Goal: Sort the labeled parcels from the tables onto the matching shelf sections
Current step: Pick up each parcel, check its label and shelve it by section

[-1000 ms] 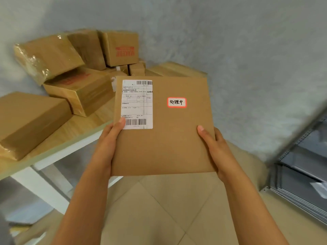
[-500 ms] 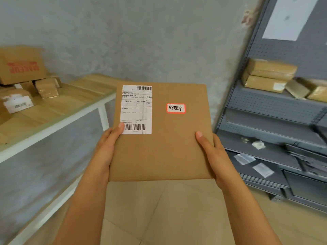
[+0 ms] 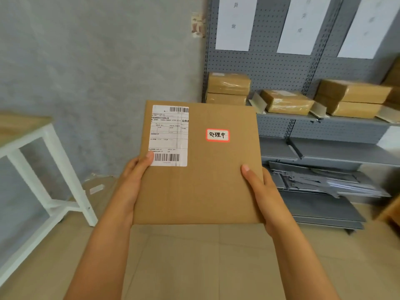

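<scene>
I hold a flat brown cardboard parcel level in front of me with both hands. It bears a white shipping label at upper left and a small red-edged sticker with handwritten characters. My left hand grips the left edge, thumb on the label's corner. My right hand grips the right edge, thumb on top. Behind stands the grey pegboard shelf unit, with white paper signs above its sections.
Taped brown parcels sit on the upper shelf, split by white dividers. Loose grey metal parts lie on the lower shelves. A white-framed wooden table stands at left against the grey wall. Beige tiled floor lies below.
The view has swung right, away from the table of parcels, and the shelf unit now fills the right side and looks nearer. Both hands keep the same hold on the parcel.
</scene>
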A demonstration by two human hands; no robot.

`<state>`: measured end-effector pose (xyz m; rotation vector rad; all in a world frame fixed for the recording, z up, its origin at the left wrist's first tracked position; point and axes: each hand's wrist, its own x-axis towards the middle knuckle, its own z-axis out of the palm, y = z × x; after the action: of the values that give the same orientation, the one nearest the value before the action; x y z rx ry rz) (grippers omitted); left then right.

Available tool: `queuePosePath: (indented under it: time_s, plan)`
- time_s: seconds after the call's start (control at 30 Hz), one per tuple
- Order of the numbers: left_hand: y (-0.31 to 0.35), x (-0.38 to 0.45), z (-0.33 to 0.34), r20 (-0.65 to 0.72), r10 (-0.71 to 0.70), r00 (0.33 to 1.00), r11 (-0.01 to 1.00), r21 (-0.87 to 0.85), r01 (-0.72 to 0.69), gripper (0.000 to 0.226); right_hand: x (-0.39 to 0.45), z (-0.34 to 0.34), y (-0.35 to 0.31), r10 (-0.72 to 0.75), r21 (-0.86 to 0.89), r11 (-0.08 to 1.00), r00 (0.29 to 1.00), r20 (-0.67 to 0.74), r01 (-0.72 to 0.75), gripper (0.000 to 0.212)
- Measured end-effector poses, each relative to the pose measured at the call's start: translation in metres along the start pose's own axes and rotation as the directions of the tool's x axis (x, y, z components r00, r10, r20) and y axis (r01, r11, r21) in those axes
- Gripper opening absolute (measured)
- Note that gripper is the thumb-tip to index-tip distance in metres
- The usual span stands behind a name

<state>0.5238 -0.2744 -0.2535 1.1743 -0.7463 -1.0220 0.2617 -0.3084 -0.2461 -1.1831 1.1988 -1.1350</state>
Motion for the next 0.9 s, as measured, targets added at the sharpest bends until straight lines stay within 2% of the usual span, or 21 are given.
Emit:
queuePosePath:
  time_s: [0.23, 0.37, 0.5, 0.6, 0.73, 0.9]
  plan:
    - [-0.024, 0.087, 0.112, 0.140, -0.030, 0.990, 1.000, 0.000, 0.030, 0.080, 0.084, -0.084, -0.008, -0.049, -0.002, 0.999, 0.991, -0.122, 0.050, 0.051]
    - [-0.038, 0.140, 0.184, 0.188, -0.031, 0.982, 0.999, -0.005, 0.032, 0.070, 0.143, -0.131, -0.015, -0.037, -0.018, 0.999, 0.983, -0.182, 0.034, 0.059]
    - [-0.052, 0.184, 0.268, 0.249, -0.051, 0.967, 0.999, 0.004, 0.052, 0.066, 0.191, -0.187, -0.022, -0.035, -0.011, 0.999, 0.965, -0.261, 0.033, 0.048]
    - [-0.064, 0.209, 0.330, 0.322, -0.086, 0.943, 0.996, 0.045, 0.076, 0.078, 0.220, -0.235, -0.023, -0.038, -0.004, 0.999, 0.940, -0.340, 0.039, 0.047]
    - [-0.073, 0.232, 0.411, 0.322, -0.099, 0.941, 0.995, 0.055, 0.086, 0.054, 0.258, -0.299, -0.029, -0.059, 0.007, 0.998, 0.914, -0.401, 0.067, 0.041]
    - [-0.088, 0.247, 0.509, 0.317, -0.077, 0.945, 0.997, 0.038, 0.068, 0.056, 0.314, -0.385, -0.033, -0.099, -0.018, 0.995, 0.910, -0.403, 0.101, 0.042]
